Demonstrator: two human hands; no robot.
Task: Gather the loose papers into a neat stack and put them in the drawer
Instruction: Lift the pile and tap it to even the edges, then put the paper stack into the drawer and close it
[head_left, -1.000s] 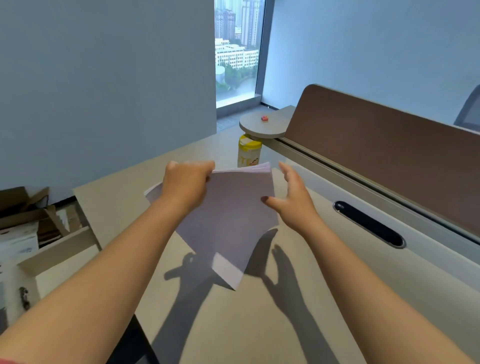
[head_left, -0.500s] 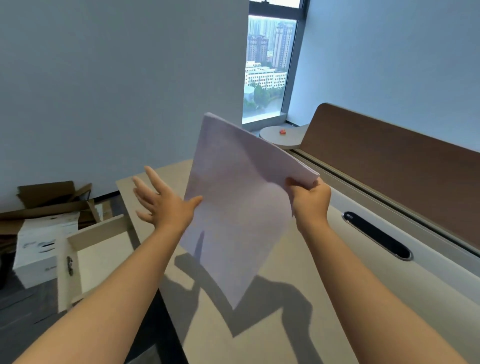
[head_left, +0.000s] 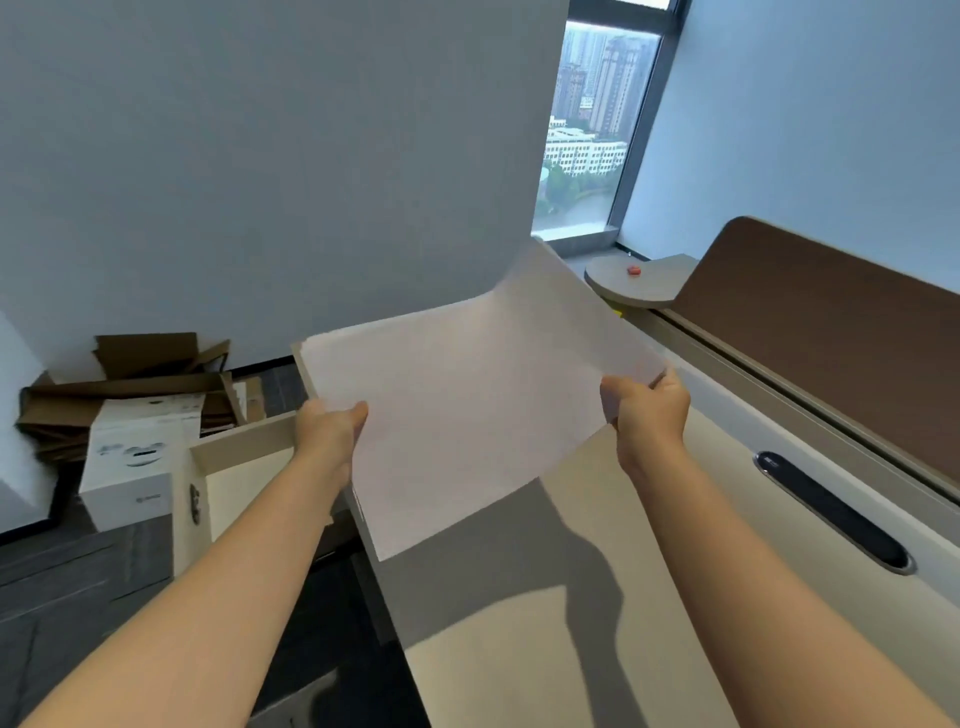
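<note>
Fingers (head_left: 358, 413) of the left hand (head_left: 327, 434) curled round the near-left edge of the paper stack (head_left: 467, 410), thumb on top, the rest hidden under the sheets. Fingers (head_left: 613, 395) of the right hand (head_left: 649, 410) likewise closed on the right edge of the stack, pinching it near the far-right corner. Both hands grip; neither is slack.

Paper stack held between the two sets of fingers, raised clear of the worktop (head_left: 597, 597), tilted so its near corner dips below the fingers and its far corner curls upward beyond them. Sheets look squared together; the edges are slightly blurred, so I cannot tell how many there are. A shadow of the stack and of the right arm lies on the worktop just under and behind the fingers.

Drawer (head_left: 244, 483) stands pulled out below and to the left of the left fingers, its inside pale; a dark handle shows on its front face. The stack is not in it; its near-left part hangs over the worktop edge, above the drawer's right side.

Further left of the left fingers, on the floor: a white box (head_left: 135, 467) and flattened cardboard (head_left: 130, 384) against the wall. Right of the right fingers, a dark oval cable slot (head_left: 831, 512) in the worktop and a brown divider panel (head_left: 841, 322). Beyond the fingers, a small red object (head_left: 633, 270) on a rounded shelf, then a window (head_left: 592, 130).
</note>
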